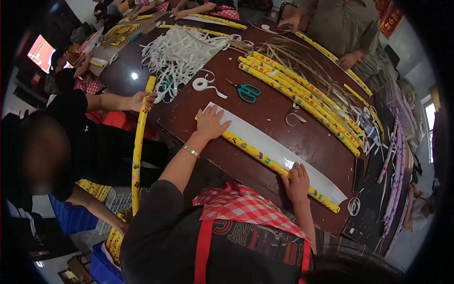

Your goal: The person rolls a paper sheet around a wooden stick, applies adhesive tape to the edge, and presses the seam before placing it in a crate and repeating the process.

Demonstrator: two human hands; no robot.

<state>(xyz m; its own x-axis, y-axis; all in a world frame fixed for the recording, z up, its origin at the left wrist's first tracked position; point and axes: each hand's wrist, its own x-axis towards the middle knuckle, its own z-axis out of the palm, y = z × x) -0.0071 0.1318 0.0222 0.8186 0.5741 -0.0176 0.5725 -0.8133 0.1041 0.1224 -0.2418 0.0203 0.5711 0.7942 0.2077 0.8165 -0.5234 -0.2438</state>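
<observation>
A yellow patterned roll of wrapping paper (255,154) lies along the front edge of the brown table, with a strip of its white underside (283,149) spread flat beyond it. Over the roll's left end, my left hand (212,124) rests with fingers spread, some reaching onto the white side. My right hand (297,182) presses on the roll nearer its right end, fingers stretched over it and not wrapped round. Past the paper are green-handled scissors (248,93) and a coil of white tape (200,84).
Finished-looking yellow rolls (302,102) lie bundled at the back right, beside brown strips (302,61). A heap of white strips (177,57) covers the back left. At left, a co-worker holds an upright yellow roll (138,146) near blue crates (71,213). Other people work around the table.
</observation>
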